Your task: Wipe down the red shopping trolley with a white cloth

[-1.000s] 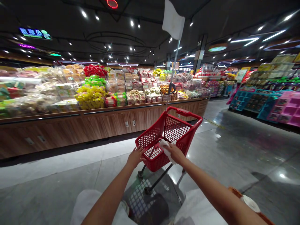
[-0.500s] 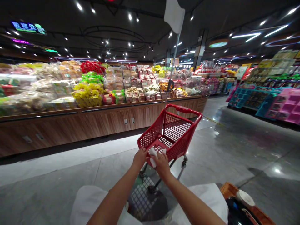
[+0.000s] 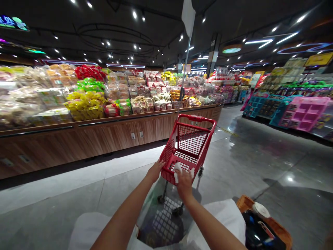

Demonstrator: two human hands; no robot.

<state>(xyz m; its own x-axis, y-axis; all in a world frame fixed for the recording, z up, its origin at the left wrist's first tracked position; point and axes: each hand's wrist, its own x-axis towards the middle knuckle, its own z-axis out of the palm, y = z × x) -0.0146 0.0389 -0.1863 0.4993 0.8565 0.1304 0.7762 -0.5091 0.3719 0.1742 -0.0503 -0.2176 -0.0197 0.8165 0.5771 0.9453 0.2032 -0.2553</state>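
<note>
along the left side runs the wood-panelled front of a supermarket tabletop (image 3: 104,133), heaped with clear bags of snacks (image 3: 125,91), with a pile of yellow bags (image 3: 84,106) under green bags (image 3: 88,84) and red bags (image 3: 90,72). at the bottom of the view lies a white garment (image 3: 88,234), and the bare left hand (image 3: 155,172) reaches out above it to the left side of a red plastic shopping cart (image 3: 188,146). its fingers (image 3: 161,164) are spread and touch the cart's rim, though whether they actually grip it cannot be told. the cart stands on the glossy grey floor (image 3: 260,163), well apart from the tabletop. the right hand (image 3: 184,184) sits on the near rim just beside the left, its fingers bent over the edge and pinching a crumpled white tissue (image 3: 177,170) against the red mesh. a thin pole (image 3: 183,73) rises behind the cart, with a white flag (image 3: 188,15) at its top. further right stand teal racks (image 3: 256,107), and below them in the corner a woven orange basket (image 3: 262,222) holds a round white lid (image 3: 261,210) and something black, with a pink crate display (image 3: 307,113) at the far right
</note>
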